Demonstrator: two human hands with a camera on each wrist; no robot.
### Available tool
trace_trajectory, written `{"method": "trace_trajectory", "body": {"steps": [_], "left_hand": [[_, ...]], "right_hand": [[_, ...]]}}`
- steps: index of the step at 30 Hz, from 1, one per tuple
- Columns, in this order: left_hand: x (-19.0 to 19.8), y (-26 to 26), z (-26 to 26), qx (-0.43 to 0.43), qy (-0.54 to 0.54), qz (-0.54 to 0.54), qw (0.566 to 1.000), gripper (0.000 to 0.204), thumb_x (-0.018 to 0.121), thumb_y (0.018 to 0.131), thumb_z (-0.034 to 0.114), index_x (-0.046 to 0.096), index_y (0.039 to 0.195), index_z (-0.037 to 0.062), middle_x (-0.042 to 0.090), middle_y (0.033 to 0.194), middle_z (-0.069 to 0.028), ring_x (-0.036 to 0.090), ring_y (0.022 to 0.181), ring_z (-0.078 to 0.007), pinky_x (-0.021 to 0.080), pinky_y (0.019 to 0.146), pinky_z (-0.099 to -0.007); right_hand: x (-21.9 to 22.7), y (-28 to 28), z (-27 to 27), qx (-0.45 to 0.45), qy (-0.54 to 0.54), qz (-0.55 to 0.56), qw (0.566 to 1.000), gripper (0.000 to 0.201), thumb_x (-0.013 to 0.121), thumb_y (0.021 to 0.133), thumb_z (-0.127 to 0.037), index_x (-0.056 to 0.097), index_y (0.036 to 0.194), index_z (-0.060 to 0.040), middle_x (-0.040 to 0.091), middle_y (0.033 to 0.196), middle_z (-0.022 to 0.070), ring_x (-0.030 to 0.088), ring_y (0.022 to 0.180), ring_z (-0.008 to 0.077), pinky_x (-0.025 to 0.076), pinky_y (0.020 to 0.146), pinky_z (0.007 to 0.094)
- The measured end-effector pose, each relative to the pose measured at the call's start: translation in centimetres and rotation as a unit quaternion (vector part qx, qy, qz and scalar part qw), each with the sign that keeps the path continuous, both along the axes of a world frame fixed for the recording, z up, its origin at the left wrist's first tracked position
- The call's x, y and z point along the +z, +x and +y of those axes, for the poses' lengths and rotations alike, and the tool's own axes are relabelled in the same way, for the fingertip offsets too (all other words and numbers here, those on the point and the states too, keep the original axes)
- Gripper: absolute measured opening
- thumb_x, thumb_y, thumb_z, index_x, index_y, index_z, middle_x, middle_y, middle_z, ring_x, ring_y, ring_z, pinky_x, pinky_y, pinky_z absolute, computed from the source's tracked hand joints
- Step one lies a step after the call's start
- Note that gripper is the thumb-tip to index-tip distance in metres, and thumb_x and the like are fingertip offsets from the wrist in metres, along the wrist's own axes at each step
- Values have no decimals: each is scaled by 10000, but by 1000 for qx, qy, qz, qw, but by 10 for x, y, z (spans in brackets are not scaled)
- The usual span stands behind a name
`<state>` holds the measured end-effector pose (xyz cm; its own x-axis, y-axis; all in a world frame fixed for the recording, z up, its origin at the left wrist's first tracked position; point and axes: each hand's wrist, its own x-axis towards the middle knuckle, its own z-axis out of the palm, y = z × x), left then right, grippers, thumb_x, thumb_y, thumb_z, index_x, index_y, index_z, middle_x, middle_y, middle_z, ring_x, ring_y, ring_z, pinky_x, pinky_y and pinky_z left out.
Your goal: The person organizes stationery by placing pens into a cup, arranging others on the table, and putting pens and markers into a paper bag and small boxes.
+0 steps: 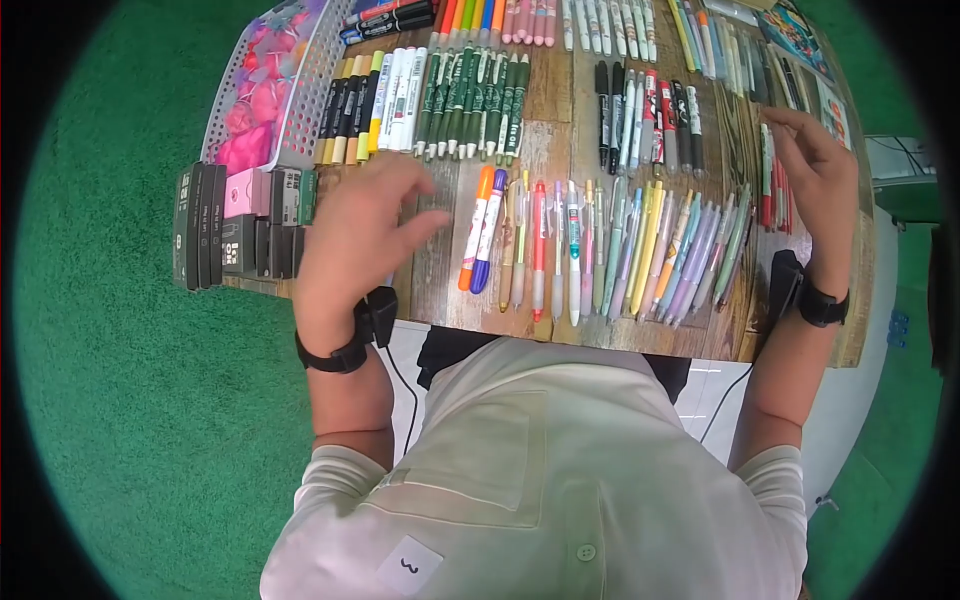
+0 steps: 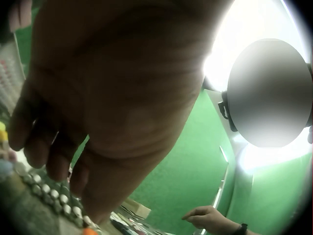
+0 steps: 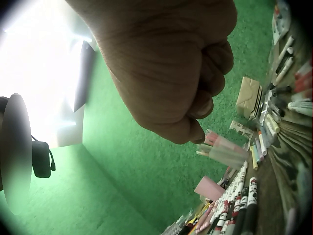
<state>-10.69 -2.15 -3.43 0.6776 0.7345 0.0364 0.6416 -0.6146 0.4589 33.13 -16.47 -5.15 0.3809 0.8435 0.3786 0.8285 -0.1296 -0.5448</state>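
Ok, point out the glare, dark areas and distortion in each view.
Head: black corners frame a wide-angle circle, and the brown wooden table bows at its right edge; left wrist: white glare at upper right, the bare left hand dark; right wrist: white glare at upper left, the bare right hand shadowed.

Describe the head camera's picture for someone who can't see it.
A person's left hand and right hand are above a wooden table laid with rows of pens, the left beside an orange marker, the right beside red pens. A white basket and dark boxes stand at left.
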Motion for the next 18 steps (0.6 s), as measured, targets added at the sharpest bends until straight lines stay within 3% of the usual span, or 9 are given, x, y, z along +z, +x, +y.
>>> {"method": "trace_trajectory", "body": {"steps": [1, 7, 18], "left_hand": [[-1, 9, -3, -16, -49, -19, 998, 308, 840, 780, 113, 648, 1004, 25, 602, 875, -92, 612, 752, -233, 505, 701, -368], [-23, 37, -20, -63, -21, 1, 998, 242, 800, 814, 130, 629, 969, 57, 570, 878, -98, 604, 716, -263, 481, 652, -396], [-27, 21, -19, 23, -4, 27, 999, 195, 773, 806, 90, 624, 925, 50, 547, 900, -91, 581, 690, -251, 485, 661, -393]], "right_hand": [[1, 1, 0, -2, -1, -2, 1000, 190, 682, 967, -162, 774, 1120, -98, 448, 579, -18, 386, 551, 46, 324, 526, 270], [-2, 8, -1, -5, 17, -8, 1000, 188, 690, 964, -148, 776, 1121, -92, 435, 584, -33, 368, 557, 44, 317, 526, 262], [-1, 6, -2, -2, 28, 2, 1000, 187, 693, 966, -153, 778, 1122, -92, 412, 599, -38, 358, 574, 44, 309, 535, 257]]}}
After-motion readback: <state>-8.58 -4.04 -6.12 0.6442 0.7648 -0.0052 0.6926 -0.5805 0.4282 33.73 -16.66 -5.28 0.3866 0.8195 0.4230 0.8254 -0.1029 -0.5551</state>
